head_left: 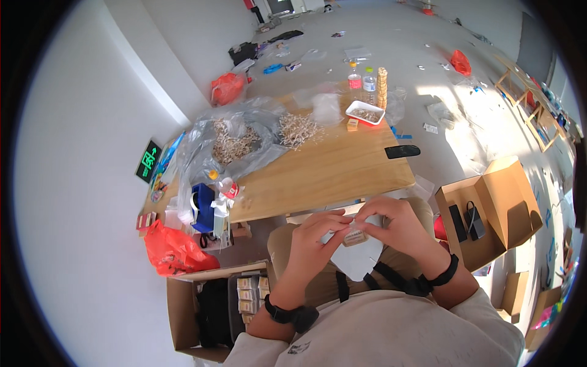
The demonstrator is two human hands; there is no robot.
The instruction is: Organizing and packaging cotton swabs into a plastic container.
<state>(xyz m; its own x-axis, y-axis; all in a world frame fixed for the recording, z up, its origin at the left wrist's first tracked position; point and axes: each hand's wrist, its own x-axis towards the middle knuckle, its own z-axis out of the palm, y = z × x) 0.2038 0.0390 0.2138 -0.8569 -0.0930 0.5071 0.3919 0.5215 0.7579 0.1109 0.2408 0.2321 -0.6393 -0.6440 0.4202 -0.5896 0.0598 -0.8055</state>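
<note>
Both hands meet over my lap at a small clear packet with a tan, printed face (354, 237). My left hand (319, 235) is closed, thumb and fingertips pinching the packet's top edge. My right hand (391, 223) is closed as well, its thumb and forefinger pinching the same edge from the other side. The fingertips almost touch, and they partly cover the packet's upper end. Beneath it a white sheet or tray (359, 263) lies on my lap. A dark strap with a small box sits on each wrist.
The wooden table (318, 171) ahead bears loose piles of small pale sticks (298, 130), a clear plastic bag (199, 137), a white tray (365, 113), bottles and a blue tape dispenser (203, 208). Cardboard boxes stand left (183, 312) and right (510, 202). A red bag (177, 251) hangs left.
</note>
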